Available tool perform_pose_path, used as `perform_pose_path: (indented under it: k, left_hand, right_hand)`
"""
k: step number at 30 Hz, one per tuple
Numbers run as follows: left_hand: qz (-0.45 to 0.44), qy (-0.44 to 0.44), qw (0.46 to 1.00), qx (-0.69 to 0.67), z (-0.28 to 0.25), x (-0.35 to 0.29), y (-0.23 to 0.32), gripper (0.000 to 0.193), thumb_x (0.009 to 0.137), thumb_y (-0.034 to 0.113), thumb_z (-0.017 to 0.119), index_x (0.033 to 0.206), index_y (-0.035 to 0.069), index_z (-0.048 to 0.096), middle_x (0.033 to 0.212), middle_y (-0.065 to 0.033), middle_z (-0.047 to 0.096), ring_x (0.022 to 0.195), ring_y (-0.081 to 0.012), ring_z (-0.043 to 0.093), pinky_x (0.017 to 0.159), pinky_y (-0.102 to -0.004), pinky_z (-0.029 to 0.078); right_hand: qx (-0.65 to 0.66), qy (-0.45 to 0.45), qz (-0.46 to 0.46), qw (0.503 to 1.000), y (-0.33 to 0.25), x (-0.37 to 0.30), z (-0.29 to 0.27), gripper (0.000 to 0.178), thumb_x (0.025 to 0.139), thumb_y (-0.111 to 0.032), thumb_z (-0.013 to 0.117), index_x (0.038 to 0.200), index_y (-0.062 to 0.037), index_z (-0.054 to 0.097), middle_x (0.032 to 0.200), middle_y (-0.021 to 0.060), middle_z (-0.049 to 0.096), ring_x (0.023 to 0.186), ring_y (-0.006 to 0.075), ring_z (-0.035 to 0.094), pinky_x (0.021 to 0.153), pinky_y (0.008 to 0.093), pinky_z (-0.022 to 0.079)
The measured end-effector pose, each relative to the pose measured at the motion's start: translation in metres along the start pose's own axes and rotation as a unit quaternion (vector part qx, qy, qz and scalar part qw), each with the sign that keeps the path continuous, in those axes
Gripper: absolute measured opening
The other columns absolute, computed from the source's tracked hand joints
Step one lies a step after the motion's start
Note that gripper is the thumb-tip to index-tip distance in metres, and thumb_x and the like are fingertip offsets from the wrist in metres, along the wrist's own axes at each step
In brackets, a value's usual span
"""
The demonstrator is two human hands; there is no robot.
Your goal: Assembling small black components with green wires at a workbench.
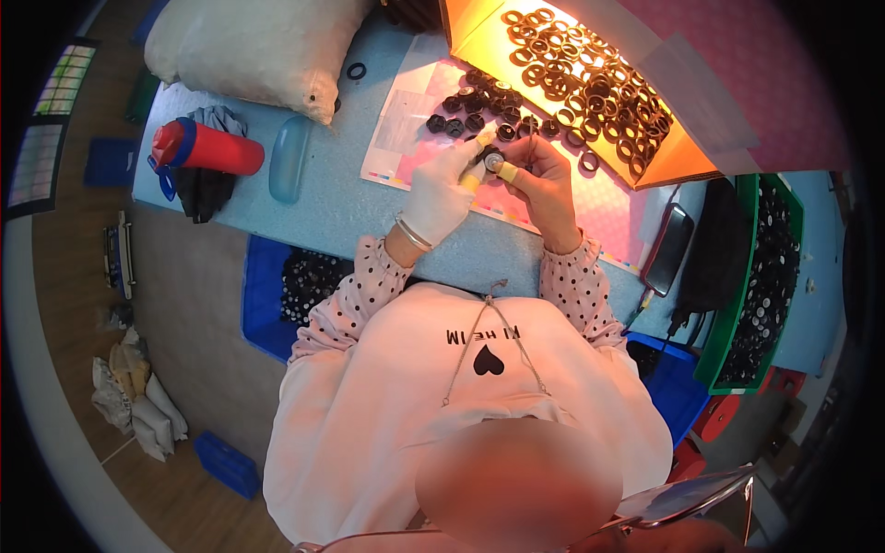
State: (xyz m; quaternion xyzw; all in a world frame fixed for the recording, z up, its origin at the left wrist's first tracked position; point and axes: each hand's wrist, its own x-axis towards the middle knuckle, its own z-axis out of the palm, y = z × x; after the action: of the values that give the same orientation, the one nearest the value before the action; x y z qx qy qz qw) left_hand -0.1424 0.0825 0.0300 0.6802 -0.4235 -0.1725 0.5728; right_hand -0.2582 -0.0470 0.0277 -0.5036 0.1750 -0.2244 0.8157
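While looking straight down over the chest, worktop: pale blue table (pixel 323 217), running across the upper half.
Sack: white stuffed cloth bag (pixel 258 41), far left corner of the table.
Tray: orange-lit cardboard box (pixel 479 37), far side, heaped with dark rubber rings (pixel 590 88).
Sheet: pink printed paper mat (pixel 590 207), flat on the table, right under both hands.
Crate: green plastic bin (pixel 737 304) at the right edge, full of small black parts.
Bottle: red cylindrical flask with blue cap (pixel 217 149), lying on its side, left of the hands, well apart.
Case: translucent pale blue oblong case (pixel 288 157), just beside the bottle.
Phone: black slab (pixel 668 249), on the mat's right edge.
Loose pieces: cluster of black round caps (pixel 461 120), just beyond the fingertips.
Left hand (pixel 442 189): white-gloved, fingers narrow, pinching the piece.
Right hand (pixel 544 180): bare, yellow cot on one finger, thumb and forefinger closed on the same piece.
Piece: small round silver-and-black part (pixel 493 161), held between both hands, above the mat, near the tray.
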Motion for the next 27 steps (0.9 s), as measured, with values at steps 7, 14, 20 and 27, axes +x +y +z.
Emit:
perform_pose_path:
  k: [7, 14, 20, 27]
  left_hand:
    - [-0.116, -0.064, 0.987, -0.091, -0.009, 0.001, 0.004, 0.036, 0.095, -0.003, 0.055, 0.131, -0.003, 0.056, 0.117, -0.0113, 0.066, 0.095, -0.0138, 0.066, 0.086, -0.0267, 0.055]
    - [-0.156, -0.040, 0.960, -0.229, -0.013, 0.002, 0.009, 0.033, 0.096, -0.005, 0.050, 0.128, -0.006, 0.057, 0.119, -0.0130, 0.066, 0.099, -0.0148, 0.065, 0.088, -0.0263, 0.054]
    - [-0.200, -0.038, 0.923, -0.326, -0.018, 0.002, 0.015, 0.030, 0.097, 0.001, 0.050, 0.126, -0.005, 0.057, 0.114, -0.0125, 0.066, 0.090, -0.0167, 0.067, 0.081, -0.0285, 0.056]
    - [-0.172, -0.070, 0.894, -0.409, -0.017, -0.003, -0.002, 0.031, 0.098, 0.007, 0.053, 0.127, -0.003, 0.057, 0.102, -0.0099, 0.065, 0.083, -0.0171, 0.065, 0.074, -0.0287, 0.054]
  right_hand:
    - [-0.014, 0.002, -0.011, 1.000, 0.002, 0.000, 0.001, 0.011, 0.084, 0.003, 0.069, 0.090, -0.0006, 0.061, 0.075, 0.0027, 0.065, 0.057, 0.0018, 0.049, 0.049, 0.0172, 0.037]
    - [-0.032, -0.032, -0.020, 0.999, -0.003, -0.002, 0.002, 0.013, 0.083, 0.002, 0.071, 0.089, -0.0003, 0.060, 0.077, 0.0021, 0.065, 0.063, 0.0032, 0.054, 0.054, 0.0179, 0.042]
    - [-0.005, -0.036, -0.004, 0.999, -0.005, -0.003, -0.002, 0.014, 0.082, 0.002, 0.071, 0.089, -0.0005, 0.060, 0.078, 0.0027, 0.064, 0.060, 0.0023, 0.050, 0.051, 0.0171, 0.038]
    - [0.001, -0.044, 0.000, 0.999, -0.004, -0.004, 0.000, 0.013, 0.082, 0.002, 0.072, 0.088, -0.0006, 0.060, 0.075, 0.0017, 0.062, 0.058, 0.0018, 0.048, 0.049, 0.0164, 0.035]
